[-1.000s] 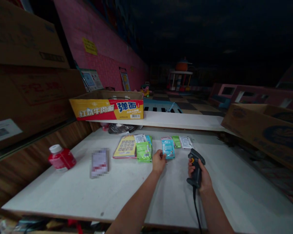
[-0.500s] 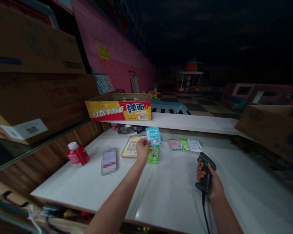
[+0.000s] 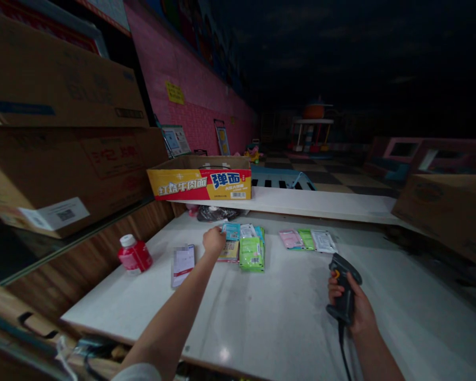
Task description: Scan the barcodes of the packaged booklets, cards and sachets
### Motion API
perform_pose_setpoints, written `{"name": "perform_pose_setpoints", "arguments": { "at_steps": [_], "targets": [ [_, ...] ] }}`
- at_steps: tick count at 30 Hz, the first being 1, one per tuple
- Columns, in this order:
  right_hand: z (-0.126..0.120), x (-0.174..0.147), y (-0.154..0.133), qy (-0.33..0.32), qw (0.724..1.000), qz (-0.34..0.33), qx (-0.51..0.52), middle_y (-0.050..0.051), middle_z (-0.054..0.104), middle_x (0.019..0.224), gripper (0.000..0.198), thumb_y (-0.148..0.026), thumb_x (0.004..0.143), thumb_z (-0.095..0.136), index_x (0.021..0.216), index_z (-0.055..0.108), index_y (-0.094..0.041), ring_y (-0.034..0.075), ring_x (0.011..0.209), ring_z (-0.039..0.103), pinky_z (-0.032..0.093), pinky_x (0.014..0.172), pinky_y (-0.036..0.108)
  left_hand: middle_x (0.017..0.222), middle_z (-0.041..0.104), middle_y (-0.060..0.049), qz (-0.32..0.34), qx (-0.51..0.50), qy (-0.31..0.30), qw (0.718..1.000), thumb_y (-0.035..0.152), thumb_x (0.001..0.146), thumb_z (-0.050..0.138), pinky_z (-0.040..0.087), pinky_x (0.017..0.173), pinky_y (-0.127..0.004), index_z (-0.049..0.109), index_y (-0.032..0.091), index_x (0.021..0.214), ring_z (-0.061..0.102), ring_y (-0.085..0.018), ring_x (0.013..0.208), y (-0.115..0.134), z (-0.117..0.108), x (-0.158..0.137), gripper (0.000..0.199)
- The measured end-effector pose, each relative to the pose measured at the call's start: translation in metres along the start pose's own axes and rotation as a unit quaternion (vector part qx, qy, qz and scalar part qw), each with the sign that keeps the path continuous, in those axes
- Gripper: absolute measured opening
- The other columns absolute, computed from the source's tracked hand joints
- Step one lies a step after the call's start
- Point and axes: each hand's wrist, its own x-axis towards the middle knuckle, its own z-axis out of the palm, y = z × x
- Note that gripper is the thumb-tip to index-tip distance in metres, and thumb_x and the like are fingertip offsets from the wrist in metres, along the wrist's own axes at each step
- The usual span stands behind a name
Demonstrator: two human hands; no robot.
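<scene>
My left hand (image 3: pixel 214 241) is closed on the edge of a small blue packet (image 3: pixel 232 232), at the left of a pile of packets. Part of the packet is hidden behind my fingers. Under it lies a yellow printed sheet or booklet (image 3: pixel 229 252). Just to the right, a green packet (image 3: pixel 251 253) rests on top of other packets, white and blue ones showing at its back. In my right hand (image 3: pixel 355 304) is a black handheld barcode scanner (image 3: pixel 345 288), its cable running down toward me. Beyond it lies a group of pink, green and white packets (image 3: pixel 307 239).
A red bottle with a white cap (image 3: pixel 135 255) and a phone (image 3: pixel 184 267) stand and lie at the table's left. On the raised white shelf (image 3: pixel 301 200) sits an open noodle carton (image 3: pixel 200 182). Cardboard boxes (image 3: pixel 63 174) are stacked left; another carton (image 3: pixel 448 209) is right.
My left hand has moved left with the blue packet, uncovering the green packet and the pile around it. My right hand still holds the scanner. The whole view has shifted slightly.
</scene>
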Motion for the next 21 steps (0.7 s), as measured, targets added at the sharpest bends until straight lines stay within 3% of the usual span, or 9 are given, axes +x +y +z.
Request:
{"name": "perform_pose_setpoints", "arguments": {
  "at_steps": [5,10,17,19,21],
  "targets": [
    [0.006,-0.001,0.002,0.012,1.0,-0.005,0.006,-0.001,0.055,0.073,0.03,-0.019,0.076,0.071,0.101,0.055,-0.016,0.006,0.05,0.053,0.05,0.045,0.017,0.111,0.066,-0.015,0.037,0.046,0.063,0.996,0.032,0.086,0.05,0.044,0.086,-0.037,0.069,0.02,0.11,0.058,-0.031,0.106,0.007,-0.01,-0.009,0.033],
    [0.008,0.0,0.002,0.0,1.0,-0.009,-0.014,-0.002,0.056,0.072,0.024,-0.022,0.078,0.071,0.096,0.058,-0.017,0.006,0.05,0.053,0.05,0.045,0.016,0.106,0.064,-0.012,0.153,-0.001,0.093,0.984,0.026,0.086,0.05,0.04,0.094,-0.039,0.069,0.02,0.106,0.054,-0.029,0.106,0.054,-0.009,-0.028,0.028],
    [0.009,0.003,0.001,-0.003,1.0,-0.003,-0.02,-0.002,0.058,0.07,0.025,-0.025,0.076,0.074,0.094,0.058,-0.017,0.005,0.049,0.053,0.048,0.045,0.015,0.1,0.063,-0.011,0.353,-0.098,-0.003,0.931,0.018,0.085,0.05,0.04,0.097,-0.037,0.069,0.018,0.102,0.054,-0.025,0.104,0.129,0.042,-0.07,0.025],
    [0.01,0.003,0.001,0.0,1.0,-0.004,-0.023,-0.002,0.058,0.07,0.022,-0.025,0.078,0.071,0.093,0.058,-0.017,0.005,0.049,0.053,0.048,0.045,0.015,0.098,0.064,-0.012,0.362,-0.104,-0.038,0.926,0.017,0.086,0.049,0.042,0.094,-0.036,0.069,0.017,0.099,0.057,-0.025,0.102,0.143,0.061,-0.077,0.024],
    [0.011,0.004,0.001,-0.002,1.0,-0.008,-0.03,-0.002,0.058,0.07,0.019,-0.026,0.081,0.069,0.093,0.058,-0.018,0.005,0.049,0.052,0.049,0.044,0.016,0.099,0.065,-0.015,0.318,-0.098,-0.065,0.941,0.019,0.087,0.049,0.045,0.089,-0.035,0.069,0.014,0.098,0.061,-0.025,0.098,0.155,0.078,-0.079,0.024]
  ]
}}
